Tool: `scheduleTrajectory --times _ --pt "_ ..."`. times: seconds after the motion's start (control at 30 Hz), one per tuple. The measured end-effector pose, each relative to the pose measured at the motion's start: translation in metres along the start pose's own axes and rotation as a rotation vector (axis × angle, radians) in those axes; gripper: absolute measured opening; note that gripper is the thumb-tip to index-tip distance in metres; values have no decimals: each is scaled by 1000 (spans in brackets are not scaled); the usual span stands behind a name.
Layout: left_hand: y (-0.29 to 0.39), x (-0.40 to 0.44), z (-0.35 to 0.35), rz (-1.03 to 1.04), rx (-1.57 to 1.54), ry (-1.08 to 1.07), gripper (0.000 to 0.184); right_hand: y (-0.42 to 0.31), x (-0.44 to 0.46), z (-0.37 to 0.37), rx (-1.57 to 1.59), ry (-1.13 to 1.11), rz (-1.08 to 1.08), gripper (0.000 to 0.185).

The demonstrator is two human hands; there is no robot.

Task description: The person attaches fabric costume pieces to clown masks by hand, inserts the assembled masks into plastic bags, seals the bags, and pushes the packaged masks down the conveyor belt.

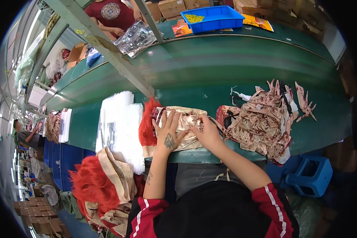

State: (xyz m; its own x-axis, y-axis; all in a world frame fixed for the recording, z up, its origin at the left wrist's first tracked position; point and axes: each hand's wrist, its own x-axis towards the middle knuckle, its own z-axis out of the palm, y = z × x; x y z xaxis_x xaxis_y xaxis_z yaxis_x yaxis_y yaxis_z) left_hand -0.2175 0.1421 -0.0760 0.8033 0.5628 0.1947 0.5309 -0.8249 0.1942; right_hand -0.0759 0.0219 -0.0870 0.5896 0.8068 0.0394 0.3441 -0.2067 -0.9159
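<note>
Cream fabric, much of it patterned, makes up the garment [186, 121] laid on the green desk [198, 93] directly beneath the 2 hands, with red fur [148, 125] bunched just left of the left hand [169, 129]. It is pressed by the left hand, palm down, fingers spread; by the right hand [207, 133] it is touched with bent fingers, though whether cloth is pinched cannot be told. Soft layers would probably be best served by steady left-palm pressure, wrinkles being smoothed rather than tugged by the right fingers, and the fur being kept out of creases. Left of the hands, white sheets [119, 123] are stacked; right of them, patterned pieces [263, 119] are heaped, with 1 spiky piece [302, 104] set apart farther right.
</note>
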Motion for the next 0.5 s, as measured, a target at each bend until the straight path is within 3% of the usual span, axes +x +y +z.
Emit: scheduleTrajectory --times 0.17,0.23,0.3,0.4,0.5 --pt "3 -5 -27 23 -116 70 62 -20 -12 -38 -241 57 -56 46" --pt "-1 -9 -39 6 -147 118 56 -15 -14 -48 -172 40 -208 43" --pt "-16 -13 -48 -33 -192 311 52 -11 -22 -53 -169 69 -351 37" --pt "-69 -18 -44 -302 -123 526 46 -5 -40 -57 -330 -50 -767 36" --pt "-117 -32 -27 -716 199 432 63 -6 -56 -49 -383 -244 -751 39"
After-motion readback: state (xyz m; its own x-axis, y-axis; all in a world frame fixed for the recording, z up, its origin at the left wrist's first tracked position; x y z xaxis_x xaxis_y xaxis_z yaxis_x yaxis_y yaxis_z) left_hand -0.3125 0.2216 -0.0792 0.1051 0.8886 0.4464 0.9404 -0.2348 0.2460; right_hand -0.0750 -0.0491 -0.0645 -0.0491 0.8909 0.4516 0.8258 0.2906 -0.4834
